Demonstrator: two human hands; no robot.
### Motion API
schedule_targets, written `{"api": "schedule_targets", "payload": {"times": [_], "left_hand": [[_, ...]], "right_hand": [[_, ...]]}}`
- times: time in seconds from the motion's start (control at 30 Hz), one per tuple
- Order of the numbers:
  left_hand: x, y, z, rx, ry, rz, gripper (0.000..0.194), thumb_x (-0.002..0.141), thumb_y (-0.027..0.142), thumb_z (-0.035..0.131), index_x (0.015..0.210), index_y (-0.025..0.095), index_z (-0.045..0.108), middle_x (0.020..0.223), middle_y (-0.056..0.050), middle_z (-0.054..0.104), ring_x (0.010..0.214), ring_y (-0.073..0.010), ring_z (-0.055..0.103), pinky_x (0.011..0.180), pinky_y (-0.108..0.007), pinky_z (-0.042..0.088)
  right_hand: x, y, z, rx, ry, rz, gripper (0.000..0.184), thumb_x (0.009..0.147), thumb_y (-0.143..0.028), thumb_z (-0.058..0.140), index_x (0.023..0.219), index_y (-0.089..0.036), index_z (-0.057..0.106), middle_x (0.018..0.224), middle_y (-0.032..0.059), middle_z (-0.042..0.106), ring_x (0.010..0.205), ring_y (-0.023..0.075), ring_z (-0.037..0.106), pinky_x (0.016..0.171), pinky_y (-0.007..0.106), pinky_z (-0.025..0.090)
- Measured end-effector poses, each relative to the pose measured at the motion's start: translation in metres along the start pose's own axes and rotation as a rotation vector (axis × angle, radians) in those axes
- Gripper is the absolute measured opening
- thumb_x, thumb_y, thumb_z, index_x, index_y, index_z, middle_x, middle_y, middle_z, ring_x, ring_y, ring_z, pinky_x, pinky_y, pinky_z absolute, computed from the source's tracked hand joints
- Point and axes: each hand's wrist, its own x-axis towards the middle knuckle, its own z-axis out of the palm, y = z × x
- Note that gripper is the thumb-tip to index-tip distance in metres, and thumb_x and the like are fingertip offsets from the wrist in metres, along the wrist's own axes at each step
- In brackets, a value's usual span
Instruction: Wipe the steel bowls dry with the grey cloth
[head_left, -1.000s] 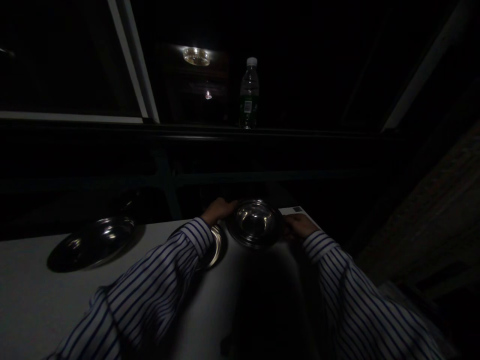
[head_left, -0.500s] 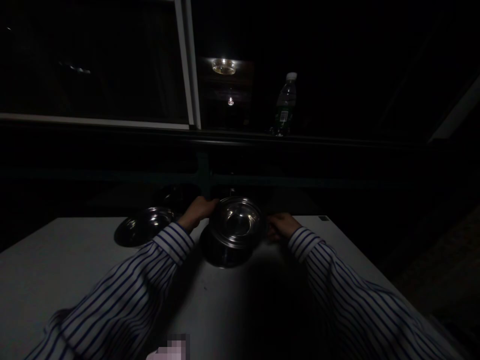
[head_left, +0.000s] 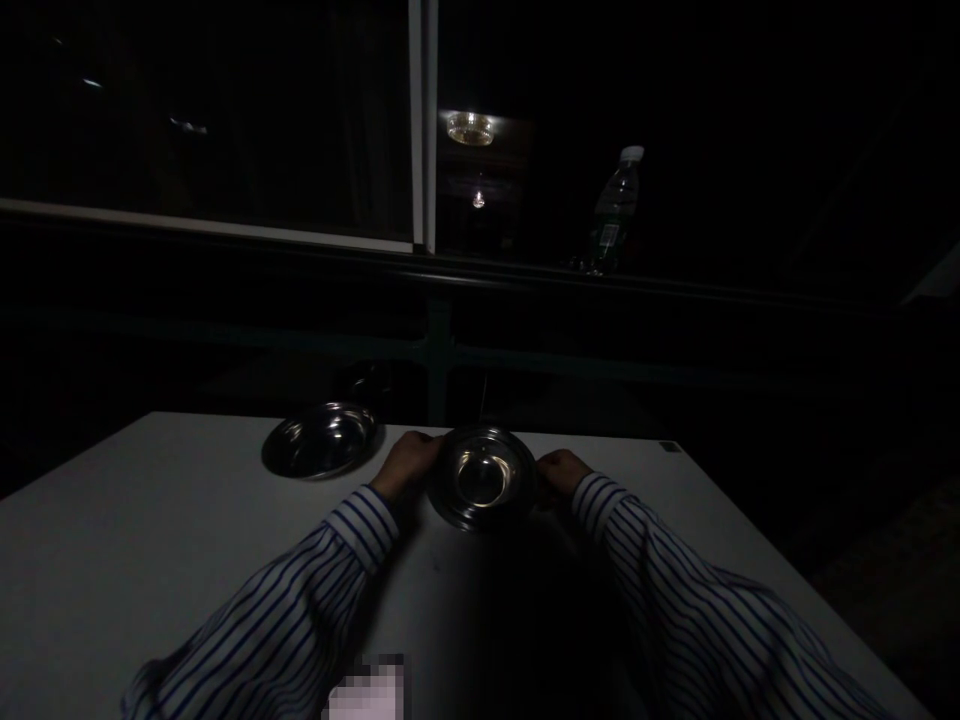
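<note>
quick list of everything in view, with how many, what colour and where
table: one, white, across the lower picture
middle dish: at least one, shiny silver, near the table's far edge; too dark to tell if another sits beneath
other dish: one, shiny silver, further left
dark label: one, far right corner of the table
pixelated patch: one, pale pink, bottom edge
bottle: one, clear with green label and white cap, beyond the table
window frame: pale, upper left and centre
round light: one, yellowish, upper centre
striped sleeves: two, white and blue, lower left and right
left hand: one, bare, on the middle dish's left rim
right hand: one, bare, on its right rim
</note>
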Motion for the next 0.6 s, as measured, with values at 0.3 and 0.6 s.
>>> {"api": "schedule_targets", "payload": {"times": [0.3,0.6], "left_hand": [[-0.004,-0.002,0.004,0.167,0.016,0.05,0.037,0.08,0.039,0.042,0.068,0.013,0.065,0.076,-0.015,0.07,0.076,-0.0229,0.064,0.06,-0.026,0.042],[-0.02,-0.008,0.011,0.161,0.096,0.11,0.041,0.08,0.037,0.043,0.102,0.008,0.061,0.111,-0.023,0.061,0.106,-0.0299,0.055,0.087,-0.034,0.037]], "right_hand": [[0.008,0.005,0.002,-0.221,0.046,-0.022,0.03,0.089,-0.035,0.047,0.073,-0.012,0.057,0.059,-0.0034,0.056,0.051,0.0071,0.054,0.055,0.023,0.047],[0.004,0.004,-0.004,-0.307,0.065,-0.094,0.027,0.087,-0.031,0.051,0.067,-0.013,0.057,0.064,-0.0023,0.058,0.063,0.01,0.057,0.069,0.029,0.047]]}}
